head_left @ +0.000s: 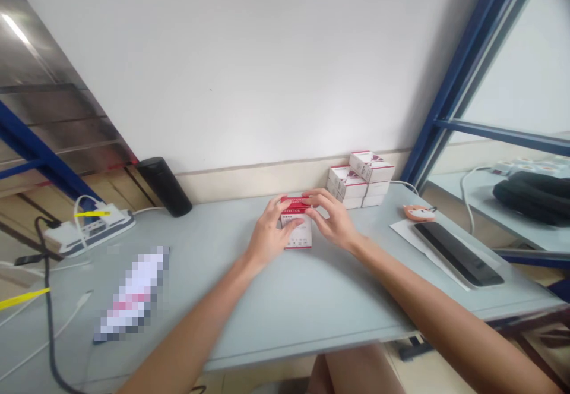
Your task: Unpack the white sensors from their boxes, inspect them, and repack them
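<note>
A small red and white box (pixel 299 238) with "DETECTOR" printed near its top is on the grey table in front of me. My left hand (pixel 268 233) wraps its left side, fingers at the red top part and thumb across the white front. On the other side, my right hand (pixel 332 218) has its fingertips on the red upper part and its thumb bent toward the right edge. Both hands partly cover the top, so I cannot tell whether its flap is tucked in. Just beyond my right hand is a stack of several similar white boxes (pixel 356 189).
A black cylinder (pixel 164 186) stands by the wall. To the left are a power strip (pixel 95 227), cables and a blurred-out item (pixel 133 296). On the right lie an orange and white object (pixel 419 213) and a dark flat device (pixel 458 254) over white paper (pixel 403 227).
</note>
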Tool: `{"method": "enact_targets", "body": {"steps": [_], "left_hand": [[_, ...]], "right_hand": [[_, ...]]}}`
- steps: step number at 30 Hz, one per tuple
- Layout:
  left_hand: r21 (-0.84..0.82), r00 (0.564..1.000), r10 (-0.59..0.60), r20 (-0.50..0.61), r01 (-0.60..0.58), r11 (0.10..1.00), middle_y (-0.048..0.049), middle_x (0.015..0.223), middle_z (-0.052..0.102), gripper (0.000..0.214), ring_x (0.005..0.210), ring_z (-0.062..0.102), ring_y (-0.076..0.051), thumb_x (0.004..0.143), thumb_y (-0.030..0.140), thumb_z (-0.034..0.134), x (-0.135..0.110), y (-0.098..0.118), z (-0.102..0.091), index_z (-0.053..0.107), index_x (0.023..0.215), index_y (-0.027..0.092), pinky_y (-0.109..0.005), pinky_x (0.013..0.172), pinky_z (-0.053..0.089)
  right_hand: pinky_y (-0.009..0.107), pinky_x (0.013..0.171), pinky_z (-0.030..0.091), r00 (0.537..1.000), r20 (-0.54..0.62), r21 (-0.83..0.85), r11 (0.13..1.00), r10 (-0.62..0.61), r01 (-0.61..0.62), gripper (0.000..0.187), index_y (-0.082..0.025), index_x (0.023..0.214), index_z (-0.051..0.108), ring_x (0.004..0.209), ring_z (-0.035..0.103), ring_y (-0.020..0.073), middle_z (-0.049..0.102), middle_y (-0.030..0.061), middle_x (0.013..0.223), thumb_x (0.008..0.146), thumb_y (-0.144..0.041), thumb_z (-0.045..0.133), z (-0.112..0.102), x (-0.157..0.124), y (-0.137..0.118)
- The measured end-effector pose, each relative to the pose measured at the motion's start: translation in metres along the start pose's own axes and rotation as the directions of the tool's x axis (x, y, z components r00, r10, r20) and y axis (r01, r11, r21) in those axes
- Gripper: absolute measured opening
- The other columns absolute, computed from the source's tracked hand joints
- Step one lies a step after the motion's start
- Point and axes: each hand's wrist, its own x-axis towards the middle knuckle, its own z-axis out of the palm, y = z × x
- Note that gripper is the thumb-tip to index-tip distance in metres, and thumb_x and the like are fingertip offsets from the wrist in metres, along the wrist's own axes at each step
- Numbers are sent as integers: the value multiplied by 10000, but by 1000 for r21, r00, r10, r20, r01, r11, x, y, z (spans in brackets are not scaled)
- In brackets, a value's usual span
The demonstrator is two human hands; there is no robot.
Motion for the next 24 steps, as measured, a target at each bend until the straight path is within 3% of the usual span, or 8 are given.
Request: {"method": "enact_targets", "body": {"steps": [3,5,8,11,14,17,21,24], "left_hand": [[-153,988,-137,-75,124,980,-152,1425,618,413,1285,652,-256,958,517,660,4,-12,2,557,1239,232,-412,1053,551],[-260,958,-265,-108,230,938,-159,1322,674,447,1170,710,-245,960,577,624,7,-25,2,536,1201,211,-383,974,587],[-270,932,-346,-105,309,912,-139,1206,711,459,1093,728,-242,966,605,588,11,-40,-1,545,1184,204,-390,932,598],[-115,955,-274,-111,261,958,-156,1442,597,447,1392,561,-284,978,519,607,9,-38,-3,553,1313,228,-484,1139,475],[13,990,-144,12,144,990,-152,1556,503,525,1540,383,-280,991,453,605,2,-23,0,487,1457,244,-522,1267,308],[51,977,-116,176,109,993,-160,1617,405,637,1567,322,-325,924,451,703,-3,-12,3,486,1496,271,-557,1261,313],[90,944,-183,276,164,982,-161,1561,404,656,1435,516,-327,851,384,775,-5,-23,-4,555,1461,281,-512,1195,437],[117,937,-209,279,183,976,-145,1503,483,497,1304,631,-284,906,373,705,-1,-45,-16,623,1385,265,-459,1142,500]], "right_hand": [[469,1037,524,992,109,56,996,62,-68,652,-328,1536,455,1250,612,286,533,123,1495,938,-431,696,9,-5,3],[461,977,548,969,186,63,982,163,-177,912,-329,1640,252,1130,668,275,586,129,1435,882,-414,753,18,-9,8],[434,871,559,939,156,-1,951,307,-310,880,-335,1602,309,928,707,258,701,89,1242,859,-454,767,29,-13,16],[423,817,549,942,9,-164,929,336,-330,662,-322,1433,507,873,712,281,742,82,1139,856,-519,764,33,-14,21],[447,842,548,964,-36,-388,885,264,-257,424,-261,1265,600,946,712,318,743,116,1104,911,-463,718,35,-14,22],[468,940,542,987,56,-499,861,149,-101,320,-249,1253,619,1129,672,332,703,148,1265,938,-254,674,38,-15,18],[476,1083,506,964,262,-337,932,-47,137,484,-283,1374,576,1332,579,304,607,125,1468,916,-151,663,45,-17,5],[441,1110,502,943,304,-164,967,-140,196,481,-290,1428,535,1331,594,258,608,104,1464,962,-194,603,46,-16,-2]]}}
